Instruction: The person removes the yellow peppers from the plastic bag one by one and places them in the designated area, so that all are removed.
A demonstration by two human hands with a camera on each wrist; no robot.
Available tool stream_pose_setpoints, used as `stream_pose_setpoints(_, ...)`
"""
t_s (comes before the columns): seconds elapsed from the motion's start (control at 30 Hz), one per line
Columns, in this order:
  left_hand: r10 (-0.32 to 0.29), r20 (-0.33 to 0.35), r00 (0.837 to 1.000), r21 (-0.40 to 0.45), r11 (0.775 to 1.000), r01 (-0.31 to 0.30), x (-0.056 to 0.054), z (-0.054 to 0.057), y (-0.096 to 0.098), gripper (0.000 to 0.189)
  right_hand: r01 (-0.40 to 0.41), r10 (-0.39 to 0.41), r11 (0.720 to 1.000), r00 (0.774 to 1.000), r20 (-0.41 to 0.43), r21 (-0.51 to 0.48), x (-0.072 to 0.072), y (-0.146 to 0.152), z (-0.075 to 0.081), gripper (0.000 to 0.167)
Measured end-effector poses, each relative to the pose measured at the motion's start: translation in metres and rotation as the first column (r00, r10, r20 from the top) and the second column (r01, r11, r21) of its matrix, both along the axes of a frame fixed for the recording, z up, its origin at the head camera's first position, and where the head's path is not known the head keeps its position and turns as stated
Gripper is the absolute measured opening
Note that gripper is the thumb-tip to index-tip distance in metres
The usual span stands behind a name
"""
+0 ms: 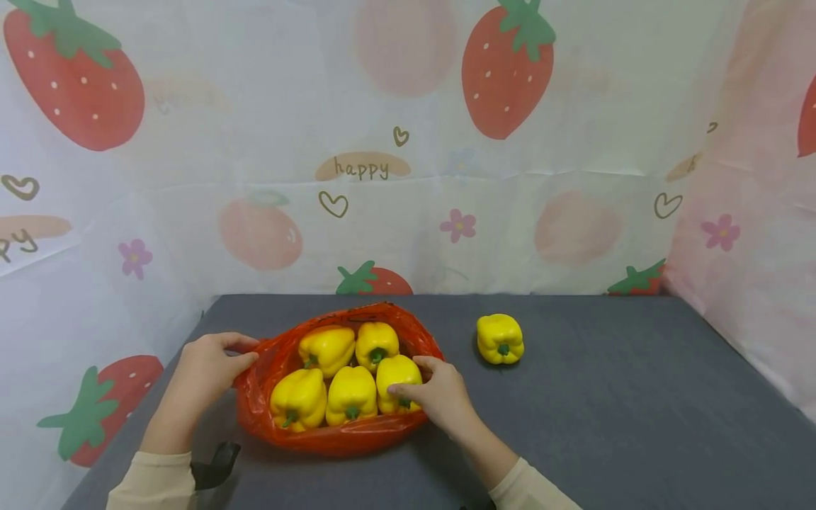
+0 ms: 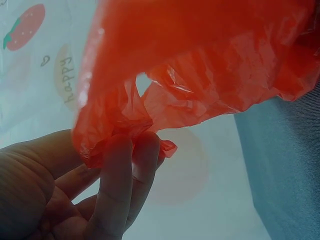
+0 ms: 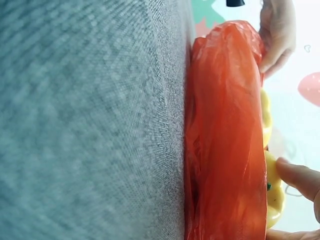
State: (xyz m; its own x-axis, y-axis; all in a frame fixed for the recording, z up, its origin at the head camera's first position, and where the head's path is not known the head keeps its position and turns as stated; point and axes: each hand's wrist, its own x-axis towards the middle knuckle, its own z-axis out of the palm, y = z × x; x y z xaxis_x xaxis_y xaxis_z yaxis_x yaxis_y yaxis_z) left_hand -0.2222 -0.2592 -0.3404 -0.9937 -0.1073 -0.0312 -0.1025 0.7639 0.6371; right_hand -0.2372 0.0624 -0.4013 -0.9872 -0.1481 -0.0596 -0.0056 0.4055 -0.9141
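Observation:
A red plastic bag (image 1: 338, 443) lies wide open on the dark table, with several yellow bell peppers (image 1: 352, 393) inside. At the bag's left rim, my left hand (image 1: 207, 368) pinches the plastic between thumb and fingers; the left wrist view shows the crumpled red film (image 2: 120, 110) at the fingertips. My right hand (image 1: 443, 397) reaches over the right rim and holds the right front bell pepper (image 1: 398, 375), thumb on its near side and fingers on its far right. From the right wrist view, the bag's side hides most of that pepper (image 3: 273, 195).
Another yellow bell pepper (image 1: 500, 338) sits on the dark grey table (image 1: 612, 404), to the right of the bag and further back. A white cloth (image 1: 408, 234) printed with strawberries hangs along the table's back edge. A black strap (image 1: 215, 466) is at the left wrist.

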Motion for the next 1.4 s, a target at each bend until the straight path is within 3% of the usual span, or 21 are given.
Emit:
stream_pose_setpoints(0.63, 0.002, -0.004, 1.000, 0.001, 1.000, -0.002, 0.001, 0.001, 0.002, 0.035, 0.022, -0.023, 1.000, 1.000, -0.015, -0.016, -0.001, -0.001, -0.002, 0.072)
stream_pose_setpoints(1.4, -0.005, 0.005, 1.000, -0.030, 1.000, 0.005, 0.000, 0.000, 0.000, 0.036, 0.061, -0.061, 0.995, 0.998, -0.002, -0.081, 0.007, 0.006, 0.022, 0.073)
